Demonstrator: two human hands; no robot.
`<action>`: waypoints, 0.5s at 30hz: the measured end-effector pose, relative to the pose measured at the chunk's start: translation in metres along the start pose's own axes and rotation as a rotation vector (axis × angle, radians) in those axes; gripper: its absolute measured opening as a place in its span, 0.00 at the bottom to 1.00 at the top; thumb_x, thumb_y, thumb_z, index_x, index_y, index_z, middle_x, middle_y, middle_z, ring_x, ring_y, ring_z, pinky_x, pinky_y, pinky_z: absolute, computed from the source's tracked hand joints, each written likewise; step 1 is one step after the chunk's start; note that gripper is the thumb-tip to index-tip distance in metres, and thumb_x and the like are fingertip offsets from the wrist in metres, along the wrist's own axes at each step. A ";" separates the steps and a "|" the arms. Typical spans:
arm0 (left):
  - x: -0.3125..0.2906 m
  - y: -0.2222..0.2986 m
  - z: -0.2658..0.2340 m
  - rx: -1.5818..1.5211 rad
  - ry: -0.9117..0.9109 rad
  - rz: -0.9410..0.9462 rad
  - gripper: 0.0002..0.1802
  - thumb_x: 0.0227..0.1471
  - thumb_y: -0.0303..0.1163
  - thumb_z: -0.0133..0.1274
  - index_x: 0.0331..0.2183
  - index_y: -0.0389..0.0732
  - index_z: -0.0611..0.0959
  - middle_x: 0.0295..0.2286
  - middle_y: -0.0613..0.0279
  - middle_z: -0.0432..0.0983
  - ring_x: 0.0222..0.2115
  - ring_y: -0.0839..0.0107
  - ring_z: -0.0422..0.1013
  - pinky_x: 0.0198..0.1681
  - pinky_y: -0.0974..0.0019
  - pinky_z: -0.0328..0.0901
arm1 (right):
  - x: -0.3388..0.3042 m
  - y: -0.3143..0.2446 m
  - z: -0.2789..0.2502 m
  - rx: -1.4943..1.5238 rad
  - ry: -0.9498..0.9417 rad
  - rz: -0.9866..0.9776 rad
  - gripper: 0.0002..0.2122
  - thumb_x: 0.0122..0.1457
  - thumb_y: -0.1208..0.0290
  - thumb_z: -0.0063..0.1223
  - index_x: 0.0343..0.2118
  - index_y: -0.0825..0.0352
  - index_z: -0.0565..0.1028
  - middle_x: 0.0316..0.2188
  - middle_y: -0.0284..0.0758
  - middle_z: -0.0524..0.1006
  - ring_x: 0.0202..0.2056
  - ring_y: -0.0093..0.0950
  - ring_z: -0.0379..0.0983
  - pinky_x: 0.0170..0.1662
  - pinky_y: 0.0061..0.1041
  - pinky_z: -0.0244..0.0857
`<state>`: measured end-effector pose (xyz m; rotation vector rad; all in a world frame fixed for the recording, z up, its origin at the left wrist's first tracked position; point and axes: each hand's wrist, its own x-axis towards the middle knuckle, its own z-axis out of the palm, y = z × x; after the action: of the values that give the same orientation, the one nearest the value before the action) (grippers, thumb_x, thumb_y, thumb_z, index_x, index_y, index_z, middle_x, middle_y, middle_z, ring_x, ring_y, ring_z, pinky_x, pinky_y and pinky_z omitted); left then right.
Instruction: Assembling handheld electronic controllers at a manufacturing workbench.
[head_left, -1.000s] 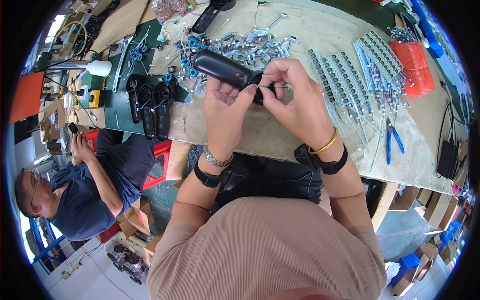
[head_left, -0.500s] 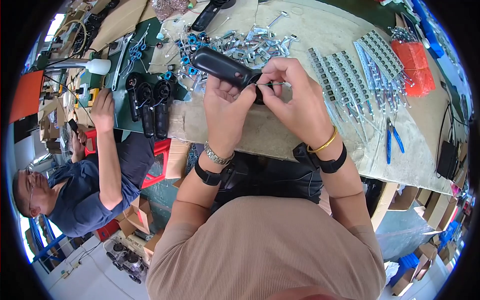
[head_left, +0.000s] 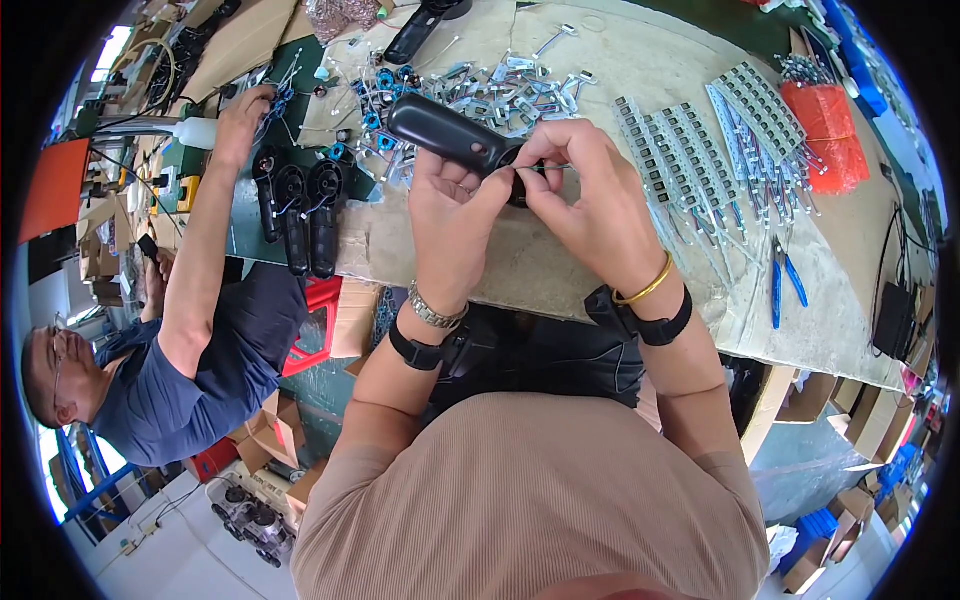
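Note:
A long black plastic housing (head_left: 440, 130) with a rounded end lies across my left hand (head_left: 448, 220), tilted up to the left over the near part of the table. My left fingers close around it from below, and the thumb presses at its lower right part. Beside that thumb, my right hand (head_left: 590, 195) pinches a thin wire (head_left: 562, 167) between thumb and forefinger. Both sets of fingertips meet at the housing's dark round end, which they partly hide. Where the wire joins the housing is too small to make out.
Beyond my hands lie small metal-and-wire parts (head_left: 500, 90) and blue coiled motors (head_left: 385, 80). Open black housings (head_left: 325, 205) lie left. Right are circuit board panels (head_left: 690, 150), a red bag (head_left: 832, 140) and blue-handled pliers (head_left: 785, 275). A co-worker's arm (head_left: 205, 250) reaches in at left.
The co-worker's hand has moved farther across the table to the blue wired parts. My hands and the housing have barely shifted; my fingertips still work at the wire.

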<state>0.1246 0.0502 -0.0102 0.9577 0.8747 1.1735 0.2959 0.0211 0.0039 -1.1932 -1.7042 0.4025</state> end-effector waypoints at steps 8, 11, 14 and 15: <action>-0.002 -0.001 0.002 -0.020 0.052 0.012 0.24 0.56 0.14 0.59 0.53 0.35 0.72 0.46 0.56 0.78 0.46 0.71 0.77 0.51 0.68 0.73 | 0.001 -0.003 0.005 0.079 0.028 0.063 0.16 0.56 0.84 0.66 0.44 0.67 0.73 0.37 0.34 0.80 0.30 0.25 0.74 0.40 0.26 0.73; -0.003 -0.003 0.001 -0.031 0.054 0.025 0.24 0.56 0.14 0.59 0.53 0.35 0.73 0.46 0.56 0.78 0.46 0.71 0.77 0.51 0.68 0.73 | 0.002 -0.004 0.004 0.095 0.040 0.057 0.15 0.55 0.85 0.66 0.42 0.67 0.73 0.36 0.35 0.80 0.29 0.27 0.72 0.39 0.27 0.72; -0.003 -0.001 0.002 -0.034 0.041 0.003 0.25 0.56 0.13 0.59 0.54 0.35 0.72 0.46 0.57 0.78 0.46 0.71 0.77 0.51 0.68 0.73 | 0.004 -0.005 0.002 -0.016 0.031 -0.033 0.14 0.54 0.84 0.66 0.40 0.66 0.73 0.34 0.34 0.80 0.28 0.28 0.70 0.38 0.28 0.71; -0.003 -0.001 0.002 -0.034 0.040 0.003 0.25 0.56 0.13 0.59 0.54 0.35 0.72 0.46 0.57 0.78 0.46 0.71 0.77 0.51 0.68 0.73 | 0.004 -0.004 0.002 -0.016 0.031 -0.032 0.14 0.54 0.84 0.66 0.40 0.66 0.73 0.34 0.34 0.80 0.28 0.28 0.70 0.38 0.28 0.71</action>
<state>0.1265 0.0468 -0.0099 0.9105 0.8833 1.2098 0.2921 0.0227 0.0083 -1.1767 -1.7003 0.3492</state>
